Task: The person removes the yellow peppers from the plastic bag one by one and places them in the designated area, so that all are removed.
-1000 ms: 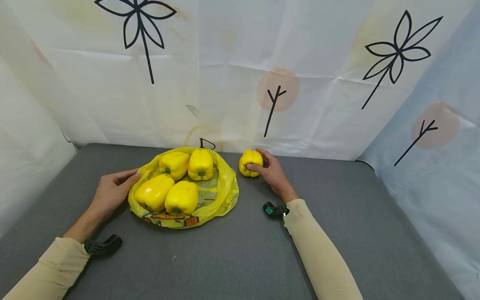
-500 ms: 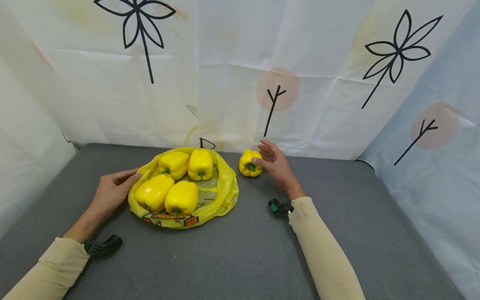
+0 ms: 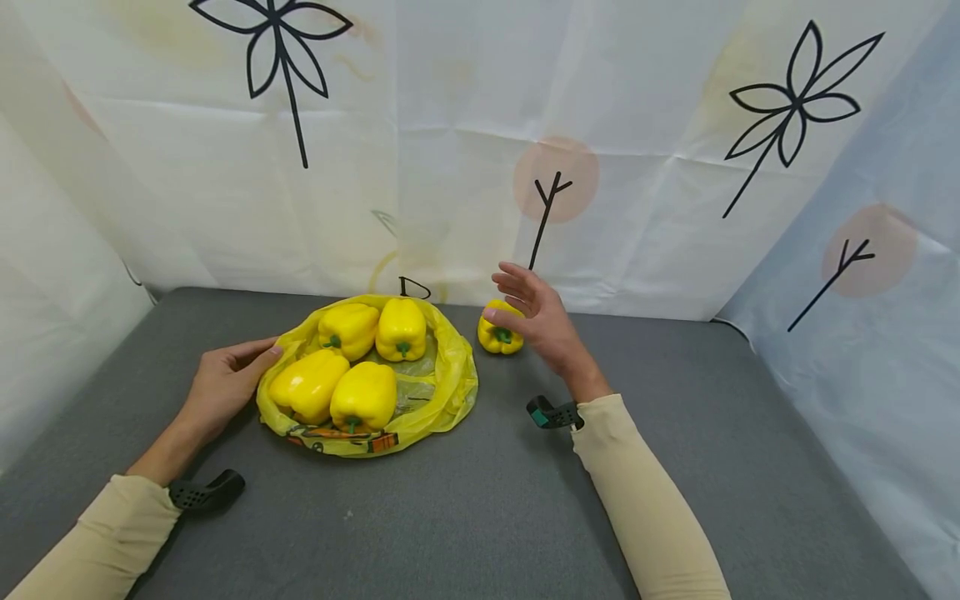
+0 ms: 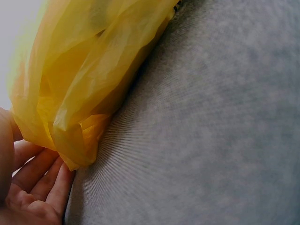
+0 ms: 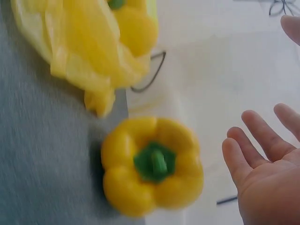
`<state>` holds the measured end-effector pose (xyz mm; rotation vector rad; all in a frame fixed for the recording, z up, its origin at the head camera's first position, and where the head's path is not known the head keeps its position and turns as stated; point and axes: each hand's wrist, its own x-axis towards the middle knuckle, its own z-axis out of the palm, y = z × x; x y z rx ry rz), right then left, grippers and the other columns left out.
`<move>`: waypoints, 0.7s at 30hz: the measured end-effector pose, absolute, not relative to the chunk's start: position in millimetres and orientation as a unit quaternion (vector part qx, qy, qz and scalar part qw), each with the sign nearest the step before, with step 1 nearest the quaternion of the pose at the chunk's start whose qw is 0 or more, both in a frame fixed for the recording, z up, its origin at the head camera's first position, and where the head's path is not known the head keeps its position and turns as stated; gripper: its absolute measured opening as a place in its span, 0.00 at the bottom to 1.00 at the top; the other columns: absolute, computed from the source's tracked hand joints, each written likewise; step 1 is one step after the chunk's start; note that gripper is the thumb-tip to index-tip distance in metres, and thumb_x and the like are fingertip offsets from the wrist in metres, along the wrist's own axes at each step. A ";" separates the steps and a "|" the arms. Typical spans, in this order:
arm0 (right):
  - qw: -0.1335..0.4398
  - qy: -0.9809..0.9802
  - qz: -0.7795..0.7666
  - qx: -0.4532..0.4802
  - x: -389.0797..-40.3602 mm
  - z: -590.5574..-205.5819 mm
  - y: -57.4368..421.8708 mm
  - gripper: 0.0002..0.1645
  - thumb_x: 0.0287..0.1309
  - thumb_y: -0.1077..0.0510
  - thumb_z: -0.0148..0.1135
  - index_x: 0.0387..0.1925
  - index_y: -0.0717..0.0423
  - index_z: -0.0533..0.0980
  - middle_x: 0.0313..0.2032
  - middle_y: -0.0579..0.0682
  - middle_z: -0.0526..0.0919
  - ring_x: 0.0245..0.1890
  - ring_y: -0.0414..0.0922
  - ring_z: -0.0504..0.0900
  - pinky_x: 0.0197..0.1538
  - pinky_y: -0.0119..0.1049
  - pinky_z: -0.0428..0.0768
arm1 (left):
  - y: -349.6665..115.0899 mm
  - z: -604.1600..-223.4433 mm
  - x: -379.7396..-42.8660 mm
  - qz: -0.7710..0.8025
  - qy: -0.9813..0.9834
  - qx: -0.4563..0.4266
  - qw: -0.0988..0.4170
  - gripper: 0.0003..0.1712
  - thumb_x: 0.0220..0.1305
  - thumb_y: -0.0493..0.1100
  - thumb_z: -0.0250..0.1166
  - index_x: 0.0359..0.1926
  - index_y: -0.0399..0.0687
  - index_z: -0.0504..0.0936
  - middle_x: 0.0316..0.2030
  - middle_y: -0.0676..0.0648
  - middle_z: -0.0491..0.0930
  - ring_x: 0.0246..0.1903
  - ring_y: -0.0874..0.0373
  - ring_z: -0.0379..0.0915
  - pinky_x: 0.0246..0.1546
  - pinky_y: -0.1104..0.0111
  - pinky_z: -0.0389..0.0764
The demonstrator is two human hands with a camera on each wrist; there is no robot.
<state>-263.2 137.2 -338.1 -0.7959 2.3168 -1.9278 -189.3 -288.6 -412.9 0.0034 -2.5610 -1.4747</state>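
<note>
In the head view a yellow plastic bag (image 3: pixel 456 379), its rim rolled down, holds several yellow bell peppers (image 3: pixel 307 385) with green stems. My left hand (image 3: pixel 223 385) pinches the bag's left rim; the left wrist view has the thumb on one side of the thin plastic (image 4: pixel 93 79) and fingers on the other. Right of the bag, a single bell pepper (image 3: pixel 491 337) sits on the table, stem facing me. Over it my right hand (image 3: pixel 551 329) is raised with fingers spread and nothing in them. A gap separates that hand from the pepper (image 5: pixel 183 187) in the right wrist view.
Grey cloth covers the table (image 3: pixel 420 525). Behind it hangs a white curtain (image 3: pixel 465 208) with printed plant drawings, meeting the table's back edge just beyond the bag and the loose pepper. Each wrist wears a black band (image 3: pixel 206 492).
My right hand has let go of the loose pepper and lifted up and back, fingers opening. The pepper has turned so its stem shows. The left hand and bag have stayed still.
</note>
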 end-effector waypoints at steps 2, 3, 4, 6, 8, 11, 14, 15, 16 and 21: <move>0.020 0.739 -0.619 -0.266 -259.5 -336.8 130.1 0.44 0.64 0.62 0.67 0.77 0.56 0.59 0.71 0.57 0.67 0.72 0.54 0.63 0.73 0.45 0.61 | -288.6 -412.6 -189.2 -0.497 -0.863 0.003 0.095 0.34 0.76 0.57 0.58 0.67 0.33 0.75 0.58 0.40 0.78 0.43 0.81 0.71 0.38 0.83 0.77; 0.026 0.736 -0.619 -0.272 -257.5 -336.9 126.1 0.44 0.64 0.63 0.67 0.77 0.56 0.59 0.72 0.57 0.67 0.72 0.54 0.63 0.73 0.47 0.61 | -288.6 -412.5 -189.2 -0.498 -0.862 0.003 0.095 0.34 0.76 0.57 0.58 0.67 0.33 0.75 0.57 0.41 0.78 0.43 0.81 0.71 0.38 0.83 0.77; 0.033 0.733 -0.619 -0.280 -255.9 -337.8 122.2 0.44 0.64 0.63 0.67 0.77 0.56 0.59 0.72 0.58 0.66 0.72 0.54 0.63 0.73 0.48 0.61 | -288.4 -412.4 -189.2 -0.498 -0.862 0.004 0.094 0.34 0.76 0.57 0.58 0.67 0.33 0.75 0.57 0.41 0.78 0.43 0.81 0.71 0.38 0.83 0.77; 0.050 0.728 -0.617 -0.294 -251.8 -339.8 113.6 0.44 0.63 0.63 0.68 0.77 0.55 0.59 0.72 0.57 0.66 0.72 0.53 0.64 0.74 0.49 0.60 | -288.1 -412.3 -189.2 -0.498 -0.862 0.004 0.093 0.34 0.76 0.57 0.58 0.67 0.33 0.74 0.58 0.39 0.78 0.43 0.81 0.71 0.38 0.83 0.77; 0.069 0.724 -0.615 -0.305 -247.4 -342.7 105.1 0.45 0.63 0.62 0.69 0.77 0.52 0.60 0.72 0.57 0.66 0.72 0.52 0.64 0.74 0.49 0.60 | -287.5 -412.5 -189.4 -0.498 -0.862 0.004 0.092 0.34 0.76 0.57 0.58 0.67 0.33 0.74 0.58 0.37 0.77 0.43 0.81 0.70 0.38 0.83 0.77; 0.094 0.720 -0.606 -0.324 -240.3 -347.2 92.3 0.44 0.63 0.60 0.69 0.77 0.51 0.60 0.72 0.58 0.66 0.72 0.53 0.64 0.73 0.48 0.61 | -287.0 -412.3 -189.5 -0.498 -0.862 0.005 0.092 0.34 0.76 0.57 0.58 0.67 0.33 0.74 0.58 0.37 0.77 0.43 0.80 0.70 0.38 0.83 0.77; 0.114 0.717 -0.598 -0.340 -232.9 -351.8 80.6 0.44 0.64 0.58 0.69 0.77 0.54 0.60 0.71 0.58 0.67 0.72 0.55 0.64 0.73 0.49 0.62 | -287.1 -411.9 -189.3 -0.496 -0.863 0.006 0.095 0.34 0.76 0.57 0.58 0.67 0.33 0.75 0.57 0.41 0.78 0.43 0.80 0.71 0.38 0.83 0.77; 0.119 0.717 -0.594 -0.346 -230.8 -353.5 76.9 0.45 0.64 0.57 0.69 0.77 0.55 0.60 0.71 0.57 0.67 0.71 0.55 0.65 0.73 0.49 0.62 | -287.2 -412.0 -189.2 -0.495 -0.864 0.006 0.095 0.34 0.76 0.57 0.58 0.67 0.33 0.75 0.57 0.41 0.78 0.43 0.80 0.71 0.38 0.83 0.77; 0.124 0.718 -0.589 -0.350 -228.7 -355.2 73.5 0.45 0.63 0.55 0.70 0.77 0.56 0.60 0.71 0.57 0.67 0.71 0.54 0.65 0.72 0.49 0.62 | -287.4 -412.2 -189.3 -0.494 -0.864 0.005 0.095 0.34 0.76 0.57 0.58 0.67 0.33 0.75 0.57 0.40 0.78 0.43 0.81 0.70 0.38 0.84 0.77; 0.149 0.721 -0.571 -0.364 -221.7 -364.9 58.4 0.49 0.62 0.48 0.72 0.76 0.59 0.60 0.72 0.56 0.66 0.71 0.54 0.65 0.72 0.48 0.63 | -287.6 -413.8 -189.5 -0.495 -0.864 0.001 0.093 0.34 0.76 0.57 0.58 0.67 0.33 0.74 0.60 0.32 0.76 0.43 0.81 0.70 0.38 0.84 0.76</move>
